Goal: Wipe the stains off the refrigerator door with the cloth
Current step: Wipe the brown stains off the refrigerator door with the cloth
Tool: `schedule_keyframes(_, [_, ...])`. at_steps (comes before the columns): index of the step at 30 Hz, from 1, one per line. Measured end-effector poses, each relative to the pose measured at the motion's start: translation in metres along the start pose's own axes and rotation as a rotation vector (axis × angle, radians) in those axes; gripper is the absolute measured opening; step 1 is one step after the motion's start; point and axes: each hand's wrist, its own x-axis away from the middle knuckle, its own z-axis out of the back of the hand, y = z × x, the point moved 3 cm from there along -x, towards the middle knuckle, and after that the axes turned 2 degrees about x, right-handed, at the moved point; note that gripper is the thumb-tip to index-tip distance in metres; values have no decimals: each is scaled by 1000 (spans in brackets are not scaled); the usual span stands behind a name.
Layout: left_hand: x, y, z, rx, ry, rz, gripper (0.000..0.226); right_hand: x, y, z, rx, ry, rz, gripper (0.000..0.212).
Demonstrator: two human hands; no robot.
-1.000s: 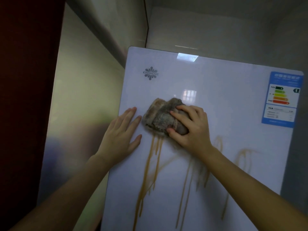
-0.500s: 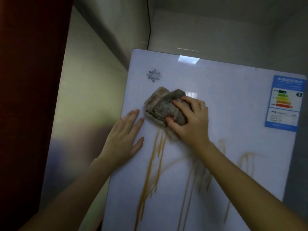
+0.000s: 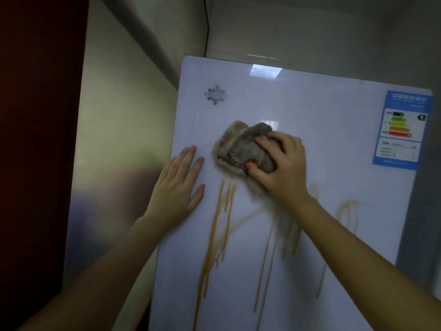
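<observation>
White glossy refrigerator door [image 3: 322, 103] carries long orange-brown drip stains [image 3: 214, 225] as a person presses a crumpled grey-brown fuzzy cloth [image 3: 241, 149] against its upper middle, just above the tops of the streaks. The right hand [image 3: 281, 168] grips the wad, fingers curled over it and thumb tucked beneath. The left hand [image 3: 177, 187] lies flat on the door near its left edge, fingers straight and slightly spread, holding nothing and apparently bracing. Judged from how things lie, the job is at an early stage. The panel above and around the cloth looks clean, but nearly all of the marks are left: thin runs falling from just under the cloth toward the bottom of the view, a faint diagonal smear crossing them, more runs beneath the right forearm, and a looping trace further right. A loose end of the cloth appears to trail down under the right wrist, partly hiding the streaks there. A silver flower-shaped brand logo [image 3: 216, 94] sits at the door's upper left and a blue energy-rating sticker [image 3: 403, 130] at its upper right, well apart from most of the stains, though the sticker's edge could catch a wide sweep. A brushed-metal panel [image 3: 114, 163] and a dark red surface [image 3: 35, 139] stand to the left. Only the bracing hand, just beside the leftmost streaks, looks likely to hinder downward strokes.
</observation>
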Motion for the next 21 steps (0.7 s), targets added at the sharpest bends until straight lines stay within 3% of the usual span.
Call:
schedule_keyframes(8, [0, 2, 1, 15, -2, 19, 60, 49, -7, 5, 14, -111, 213, 52])
schedule_keyframes(17, [0, 6, 1, 32, 28, 49, 61, -5, 4, 3, 19, -3, -12, 51])
schedule_keyframes(21, [0, 6, 1, 36, 37, 46, 59, 5, -21, -10, -19, -64, 82, 50])
